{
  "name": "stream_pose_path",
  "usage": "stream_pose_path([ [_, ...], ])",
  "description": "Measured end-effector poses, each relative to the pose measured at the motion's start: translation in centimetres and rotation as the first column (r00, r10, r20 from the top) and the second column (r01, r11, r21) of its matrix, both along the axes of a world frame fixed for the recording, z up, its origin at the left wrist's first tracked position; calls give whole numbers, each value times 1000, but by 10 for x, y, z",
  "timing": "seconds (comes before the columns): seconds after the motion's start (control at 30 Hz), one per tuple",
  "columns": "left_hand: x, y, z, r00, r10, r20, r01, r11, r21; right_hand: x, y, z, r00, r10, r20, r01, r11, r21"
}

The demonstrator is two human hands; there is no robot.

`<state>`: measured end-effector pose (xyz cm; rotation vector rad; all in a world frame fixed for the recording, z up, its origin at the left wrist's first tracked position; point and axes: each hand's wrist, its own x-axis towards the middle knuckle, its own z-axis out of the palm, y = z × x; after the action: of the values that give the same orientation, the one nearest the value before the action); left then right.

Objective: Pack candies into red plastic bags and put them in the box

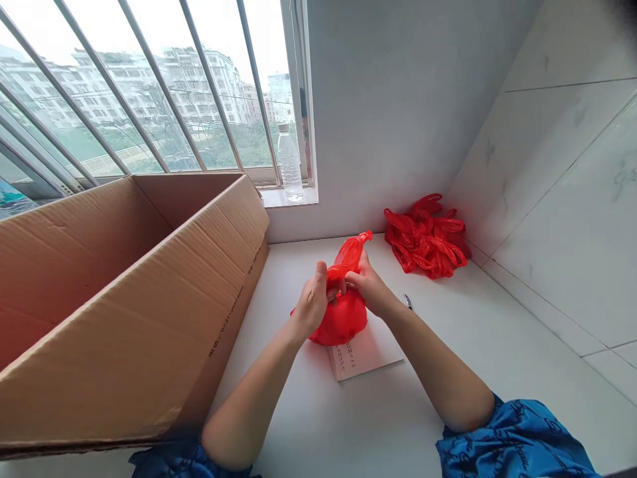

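I have both hands on the red bag (343, 320), over the booklet (371, 352); I can't tell whether it rests there. My left hand (312, 299) curls round the gathered neck, thumb raised; my right hand (368, 284) has its fingers closed on it opposite. I'd keep the neck snug and pull gently, as thin plastic could tear. On the white tabletop (318, 425), an open cardboard box (164, 299) stands left, a pen (407, 301) lies beside my right forearm, and a heap of red plastic (425, 236) fills the corner. Beyond, a clear bottle (290, 162) stands on the sill (311, 195).
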<state>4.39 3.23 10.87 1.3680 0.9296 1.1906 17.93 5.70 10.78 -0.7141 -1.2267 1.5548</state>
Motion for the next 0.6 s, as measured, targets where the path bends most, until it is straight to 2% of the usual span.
stream_pose_path([
  [0.13, -5, 7, -3, 996, -13, -83, 15, 1000, 21, 6, -3, 8, 990, 19, 139, -35, 993, 110],
  [0.27, -12, 9, -2, 977, -77, -200, 79, 997, 1, 14, -4, 7, 939, -23, 343, -77, 958, 276],
  [0.4, -14, 7, 2, 985, -60, -164, 53, 998, -45, 20, -8, 2, 869, 8, 494, -198, 922, 333],
  [0.5, -10, 5, 5, 989, -62, -138, 64, 998, 6, 23, -11, 2, 841, -39, 540, -193, 910, 366],
  [0.6, -7, 5, 6, 997, -34, -71, 35, 999, 10, 24, -10, 5, 858, -27, 513, -197, 905, 377],
])
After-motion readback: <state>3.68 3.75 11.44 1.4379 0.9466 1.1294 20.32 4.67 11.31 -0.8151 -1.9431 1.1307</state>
